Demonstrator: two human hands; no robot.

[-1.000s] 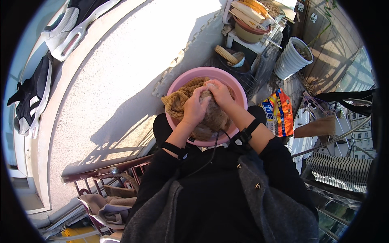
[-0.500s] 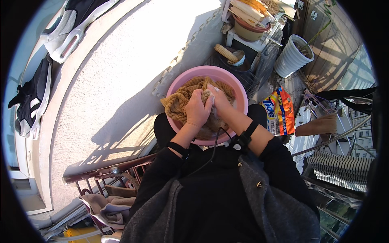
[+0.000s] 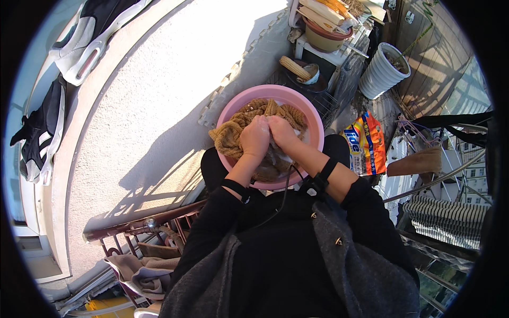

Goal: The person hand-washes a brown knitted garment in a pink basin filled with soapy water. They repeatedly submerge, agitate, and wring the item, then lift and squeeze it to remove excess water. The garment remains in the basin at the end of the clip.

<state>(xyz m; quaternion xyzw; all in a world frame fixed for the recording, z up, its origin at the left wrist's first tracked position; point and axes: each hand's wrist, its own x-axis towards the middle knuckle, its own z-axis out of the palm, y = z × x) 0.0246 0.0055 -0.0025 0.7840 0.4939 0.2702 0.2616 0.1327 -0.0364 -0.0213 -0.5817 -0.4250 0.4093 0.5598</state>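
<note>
A pink basin (image 3: 316, 114) stands between my knees. In it lies a wet brown knitted garment (image 3: 228, 139), bunched up, with one fold hanging over the left rim. Murky water (image 3: 271, 170) shows at the basin's near side. My left hand (image 3: 255, 137) is closed round a bunch of the knit. Beside it, nearly touching at the knuckles, my right hand (image 3: 282, 131) also grips the cloth. The fingertips of both hands are hidden in the folds.
An orange detergent bag (image 3: 366, 144) lies right of my knee. Beyond the basin sit a dark bowl with a corncob (image 3: 295, 69), a brown pot (image 3: 324, 40) and a white ribbed planter (image 3: 384, 71). A reddish railing (image 3: 143, 221) runs at left, near a draped cloth (image 3: 142, 276).
My hands have rolled over, knuckles now upward and close together, where the thumbs showed before. The cloth between them has shifted slightly; the basin stays in place.
</note>
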